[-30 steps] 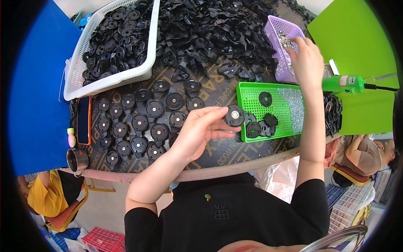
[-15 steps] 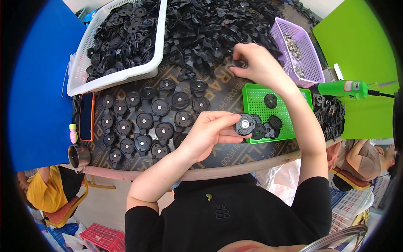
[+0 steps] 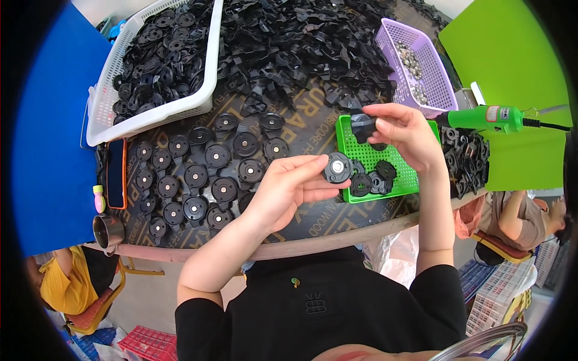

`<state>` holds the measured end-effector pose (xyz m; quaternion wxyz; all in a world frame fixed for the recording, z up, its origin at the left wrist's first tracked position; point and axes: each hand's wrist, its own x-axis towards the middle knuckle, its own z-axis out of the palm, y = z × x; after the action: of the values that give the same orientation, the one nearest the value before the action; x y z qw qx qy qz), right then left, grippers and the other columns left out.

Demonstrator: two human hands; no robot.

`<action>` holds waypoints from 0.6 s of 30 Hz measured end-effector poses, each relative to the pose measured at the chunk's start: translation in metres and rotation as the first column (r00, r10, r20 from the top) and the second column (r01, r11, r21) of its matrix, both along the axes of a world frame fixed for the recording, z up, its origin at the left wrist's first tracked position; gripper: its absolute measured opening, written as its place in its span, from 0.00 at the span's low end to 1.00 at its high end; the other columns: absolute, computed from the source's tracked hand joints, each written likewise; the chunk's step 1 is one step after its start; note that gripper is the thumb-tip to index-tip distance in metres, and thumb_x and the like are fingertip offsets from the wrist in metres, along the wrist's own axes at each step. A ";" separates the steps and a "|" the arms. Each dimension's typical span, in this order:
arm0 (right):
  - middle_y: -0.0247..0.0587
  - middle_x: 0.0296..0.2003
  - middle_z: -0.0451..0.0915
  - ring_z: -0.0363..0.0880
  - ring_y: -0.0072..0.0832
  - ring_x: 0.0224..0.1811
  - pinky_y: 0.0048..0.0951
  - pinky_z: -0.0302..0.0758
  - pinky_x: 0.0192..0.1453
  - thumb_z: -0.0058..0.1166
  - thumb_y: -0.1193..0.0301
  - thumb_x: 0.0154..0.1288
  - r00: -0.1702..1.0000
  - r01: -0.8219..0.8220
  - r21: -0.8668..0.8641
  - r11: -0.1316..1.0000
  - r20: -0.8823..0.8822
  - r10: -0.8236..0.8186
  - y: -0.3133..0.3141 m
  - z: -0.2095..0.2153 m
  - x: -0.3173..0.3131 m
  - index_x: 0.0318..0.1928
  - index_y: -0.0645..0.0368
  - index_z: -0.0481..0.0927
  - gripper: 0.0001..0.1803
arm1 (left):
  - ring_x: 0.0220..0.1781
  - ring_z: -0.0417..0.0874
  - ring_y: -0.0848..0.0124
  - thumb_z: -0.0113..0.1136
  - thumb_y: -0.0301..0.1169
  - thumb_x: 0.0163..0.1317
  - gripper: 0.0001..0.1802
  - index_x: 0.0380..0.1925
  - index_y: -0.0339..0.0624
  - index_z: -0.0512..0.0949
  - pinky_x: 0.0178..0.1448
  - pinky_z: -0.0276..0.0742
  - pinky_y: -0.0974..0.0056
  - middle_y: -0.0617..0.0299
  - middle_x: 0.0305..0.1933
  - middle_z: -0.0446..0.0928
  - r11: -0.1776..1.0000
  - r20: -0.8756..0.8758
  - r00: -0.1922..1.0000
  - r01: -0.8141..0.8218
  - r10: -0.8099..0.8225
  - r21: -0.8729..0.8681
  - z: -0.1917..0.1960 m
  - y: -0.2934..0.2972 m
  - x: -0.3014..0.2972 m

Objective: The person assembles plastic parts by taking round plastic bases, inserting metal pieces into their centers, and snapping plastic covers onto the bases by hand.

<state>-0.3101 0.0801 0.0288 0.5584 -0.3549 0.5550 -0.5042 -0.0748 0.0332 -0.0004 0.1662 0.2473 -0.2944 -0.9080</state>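
My left hand (image 3: 288, 183) pinches a round black disc (image 3: 338, 168) with a shiny metal centre, just left of the green tray (image 3: 394, 191). Over that tray my right hand (image 3: 404, 129) grips a small angular black plastic part (image 3: 363, 126) between thumb and fingers. A few black discs, among them a dark ring-shaped one (image 3: 361, 185), lie inside the tray under my hands. To the left, rows of round black assemblies (image 3: 224, 189) with metal centres rest on the dark tabletop (image 3: 313, 222).
A white basket (image 3: 211, 66) heaped with black discs stands at the far left. Behind my hands spreads a pile of angular black parts (image 3: 289, 54). A purple basket (image 3: 442, 84) holds small metal pieces. Near it lies a green power screwdriver (image 3: 487, 118). A phone (image 3: 117, 174) and metal cup (image 3: 109, 231) sit left.
My right hand has come back from the pile's edge toward the disc, now with an angular black part plainly visible in it. My left hand still holds the disc.
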 end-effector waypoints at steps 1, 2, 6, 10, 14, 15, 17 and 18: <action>0.41 0.40 0.79 0.79 0.22 0.36 0.25 0.80 0.44 0.55 0.77 0.60 0.996 0.033 -0.026 0.999 0.082 -0.031 0.006 -0.004 -0.001 0.49 0.66 0.76 0.16 | 0.47 0.81 0.64 0.50 0.36 0.66 0.17 0.45 0.31 0.75 0.52 0.76 0.62 0.54 0.44 0.79 1.000 -0.004 1.000 -0.013 0.013 -0.005 -0.001 0.000 0.000; 0.41 0.40 0.79 0.80 0.23 0.37 0.26 0.80 0.45 0.55 0.77 0.59 0.984 0.034 -0.040 0.999 0.173 -0.027 0.012 -0.008 -0.003 0.48 0.66 0.76 0.15 | 0.47 0.81 0.64 0.49 0.36 0.66 0.18 0.46 0.32 0.75 0.52 0.76 0.63 0.54 0.44 0.79 1.000 -0.009 1.000 -0.026 0.026 -0.009 -0.002 0.001 -0.001; 0.45 0.40 0.79 0.81 0.29 0.36 0.28 0.81 0.42 0.54 0.79 0.59 0.908 0.071 -0.080 0.994 0.417 -0.031 0.038 -0.003 0.015 0.46 0.67 0.76 0.13 | 0.45 0.82 0.64 0.49 0.36 0.67 0.17 0.44 0.32 0.74 0.49 0.79 0.64 0.54 0.43 0.79 0.996 0.049 0.995 -0.083 0.085 -0.039 -0.003 0.004 -0.005; 0.47 0.37 0.80 0.82 0.27 0.30 0.24 0.80 0.39 0.56 0.79 0.58 0.961 0.063 0.035 0.997 0.266 -0.070 0.039 -0.009 0.055 0.44 0.68 0.78 0.13 | 0.44 0.81 0.67 0.48 0.37 0.67 0.17 0.44 0.33 0.74 0.50 0.77 0.65 0.56 0.43 0.79 0.997 0.045 0.996 -0.073 0.073 -0.014 -0.012 0.003 -0.002; 0.41 0.36 0.79 0.81 0.25 0.33 0.22 0.79 0.40 0.56 0.78 0.59 0.986 0.103 -0.044 0.994 0.139 -0.096 0.037 -0.012 0.060 0.44 0.67 0.78 0.11 | 0.45 0.80 0.69 0.48 0.38 0.67 0.18 0.44 0.34 0.74 0.51 0.75 0.65 0.56 0.44 0.79 0.998 -0.008 0.999 -0.047 0.047 0.034 -0.007 0.003 -0.004; 0.41 0.36 0.79 0.81 0.25 0.33 0.22 0.79 0.40 0.56 0.78 0.59 0.986 0.102 -0.044 0.994 0.139 -0.095 0.037 -0.013 0.060 0.44 0.67 0.78 0.11 | 0.45 0.80 0.69 0.48 0.38 0.67 0.18 0.44 0.34 0.74 0.51 0.75 0.65 0.56 0.44 0.79 0.998 -0.008 0.999 -0.048 0.049 0.034 -0.008 0.003 -0.004; 0.39 0.37 0.77 0.80 0.26 0.35 0.22 0.79 0.39 0.55 0.78 0.60 0.993 0.094 -0.076 0.993 0.084 -0.088 0.037 -0.013 0.060 0.43 0.68 0.79 0.10 | 0.44 0.80 0.70 0.47 0.39 0.67 0.18 0.45 0.33 0.74 0.51 0.75 0.65 0.56 0.44 0.79 0.998 0.021 0.999 -0.046 0.045 0.034 -0.008 0.003 -0.003; 0.39 0.37 0.77 0.80 0.26 0.35 0.22 0.79 0.39 0.55 0.78 0.60 0.993 0.093 -0.075 0.993 0.083 -0.086 0.037 -0.013 0.061 0.43 0.68 0.79 0.10 | 0.44 0.80 0.70 0.47 0.39 0.67 0.18 0.45 0.33 0.74 0.51 0.75 0.65 0.56 0.44 0.79 0.998 0.020 0.999 -0.047 0.047 0.035 -0.008 0.003 -0.004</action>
<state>-0.2488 0.1169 0.0156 0.5424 -0.3311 0.5273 -0.5640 -0.0783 0.0362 -0.0084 0.1803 0.2657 -0.2738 -0.9066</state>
